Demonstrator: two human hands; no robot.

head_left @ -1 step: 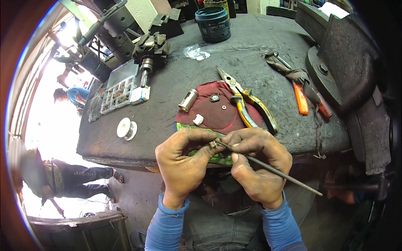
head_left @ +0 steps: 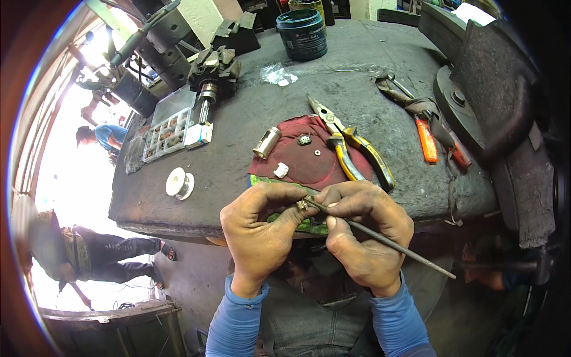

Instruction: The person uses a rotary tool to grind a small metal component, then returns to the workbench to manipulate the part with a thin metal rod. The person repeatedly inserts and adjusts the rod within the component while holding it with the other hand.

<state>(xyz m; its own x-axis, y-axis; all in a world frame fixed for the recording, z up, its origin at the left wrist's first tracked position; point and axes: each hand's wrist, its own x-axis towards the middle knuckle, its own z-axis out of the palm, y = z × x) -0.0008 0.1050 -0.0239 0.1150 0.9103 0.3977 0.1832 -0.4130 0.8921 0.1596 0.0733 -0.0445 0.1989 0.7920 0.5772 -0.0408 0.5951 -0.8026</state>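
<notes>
My left hand [head_left: 259,223] pinches a small brass-coloured metal piece [head_left: 303,205] between thumb and forefinger. A thin, dark grey round metal rod [head_left: 386,241], which looks like a needle file, is gripped by my right hand [head_left: 372,229]. Its narrow end meets the small piece, while the other end slants down to the right. Just beyond my fingers lies a dark red cloth pad [head_left: 309,163] with a green edge. On it are a metal sleeve [head_left: 267,143], a white plastic piece [head_left: 281,170], a small dark round part [head_left: 304,140] and a tiny white ring [head_left: 317,153].
Yellow-and-black long-nose pliers [head_left: 351,146] lie across the pad's right side. To the left are a white spool [head_left: 179,184] and a compartment box [head_left: 168,134]. A dark tub [head_left: 302,35] stands far back. Orange-handled tools [head_left: 427,140] and a heavy metal fixture [head_left: 493,89] are right.
</notes>
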